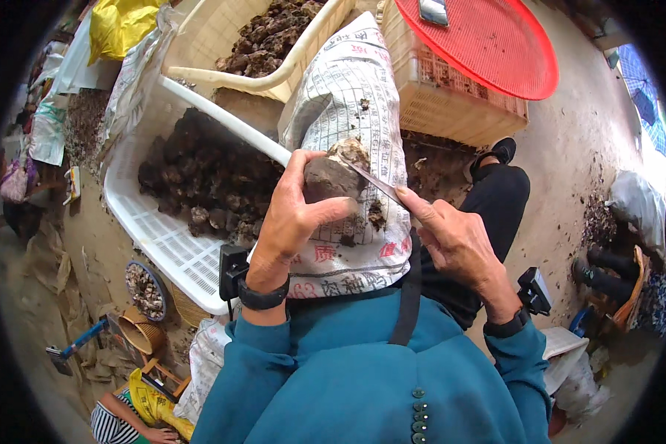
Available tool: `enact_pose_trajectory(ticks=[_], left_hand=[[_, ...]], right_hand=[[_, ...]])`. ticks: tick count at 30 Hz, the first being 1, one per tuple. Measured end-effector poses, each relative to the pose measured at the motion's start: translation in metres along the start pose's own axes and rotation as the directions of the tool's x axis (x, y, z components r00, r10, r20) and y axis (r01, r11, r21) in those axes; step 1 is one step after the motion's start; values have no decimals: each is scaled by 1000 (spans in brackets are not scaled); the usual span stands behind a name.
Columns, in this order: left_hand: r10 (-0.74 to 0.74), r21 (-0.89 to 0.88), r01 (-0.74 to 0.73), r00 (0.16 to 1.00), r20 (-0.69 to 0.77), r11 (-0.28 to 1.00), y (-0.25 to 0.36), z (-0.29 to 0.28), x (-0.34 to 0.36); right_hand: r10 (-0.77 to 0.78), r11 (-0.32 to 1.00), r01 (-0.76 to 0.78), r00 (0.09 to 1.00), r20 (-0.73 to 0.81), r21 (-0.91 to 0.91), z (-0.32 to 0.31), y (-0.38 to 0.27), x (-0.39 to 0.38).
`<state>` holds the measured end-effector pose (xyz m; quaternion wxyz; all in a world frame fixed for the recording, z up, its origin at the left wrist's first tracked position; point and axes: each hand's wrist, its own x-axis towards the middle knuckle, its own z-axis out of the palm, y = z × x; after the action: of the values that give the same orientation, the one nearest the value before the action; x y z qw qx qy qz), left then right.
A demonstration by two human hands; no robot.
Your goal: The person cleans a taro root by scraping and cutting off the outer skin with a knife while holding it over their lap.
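A dark, dirt-covered lump (325, 181) with a pale, ragged top is gripped in my left hand (297, 211), thumb and fingers around it. My right hand (455, 240) holds a thin knife (374, 180), index finger along it, the blade against the lump's pale part. Beneath both lies a white woven sack (351, 89) spread over my lap, with dark crumbs on it. To the left, a white plastic basket (129, 177) holds many similar dark lumps (192, 166).
A cream crate (288, 63) of lumps stands ahead, beside stacked crates (451, 111) topped by a red mesh tray (473, 44). A bowl of pale pieces (142, 290) sits left. Another person's arm (129, 418) shows lower left, another's legs (607, 270) at right.
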<state>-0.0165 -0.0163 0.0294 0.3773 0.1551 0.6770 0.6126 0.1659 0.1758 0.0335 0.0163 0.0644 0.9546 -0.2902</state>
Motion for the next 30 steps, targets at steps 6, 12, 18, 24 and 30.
enact_pose_trajectory(ticks=[6, 12, 18, 24, 30], left_hand=[[-23, -36, 23, 1000, -2, 999, 7, 3, 2], [-12, -18, 12, 1000, -15, 1000, 6, 5, 2], [33, 67, -30, 998, -52, 997, -3, 7, 2], [11, -38, -12, 999, -49, 999, -1, 9, -2], [26, -25, -27, 999, -38, 999, -1, 13, -2]], right_hand=[[38, 999, -39, 998, -58, -24, 10, -4, 10], [29, 1000, -28, 987, -161, 12, 24, -21, 33], [116, 993, -119, 976, -182, -10, 26, -37, 45], [76, 996, -71, 993, -92, 57, 20, -13, 5], [135, 982, -119, 986, -100, 149, 21, -26, 25]])
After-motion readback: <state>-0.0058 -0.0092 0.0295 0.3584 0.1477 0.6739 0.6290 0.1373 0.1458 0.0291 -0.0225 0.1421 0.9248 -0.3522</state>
